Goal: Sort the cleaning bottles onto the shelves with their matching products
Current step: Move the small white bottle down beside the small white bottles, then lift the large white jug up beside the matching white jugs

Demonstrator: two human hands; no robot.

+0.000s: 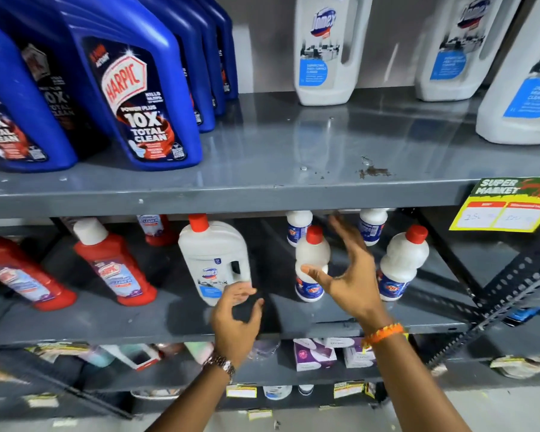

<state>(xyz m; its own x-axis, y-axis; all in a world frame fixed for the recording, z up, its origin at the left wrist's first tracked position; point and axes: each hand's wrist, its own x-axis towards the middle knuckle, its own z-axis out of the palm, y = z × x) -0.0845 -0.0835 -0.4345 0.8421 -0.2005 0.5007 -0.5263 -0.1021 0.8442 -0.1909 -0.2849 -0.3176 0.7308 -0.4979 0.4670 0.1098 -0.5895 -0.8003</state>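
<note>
Clearly misplaced, the white Domex jug stands on the middle shelf between red cleaner bottles and small white red-capped bottles. Its matches stand on the top shelf. The left hand is at its base, fingers curled and parted, gripping nothing; the right hand hangs just beside it, fingers spread. Likely next: clasp the jug and lift it up there

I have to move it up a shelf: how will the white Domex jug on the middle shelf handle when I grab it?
The white Domex jug looks like rigid moulded plastic, so it probably won't flex much. It has a built-in handle cutout, which likely gives a surer hold than its smooth sides. Being tall and apparently full, it may feel heavy and could tip if the left hand pushes it up high.
</note>
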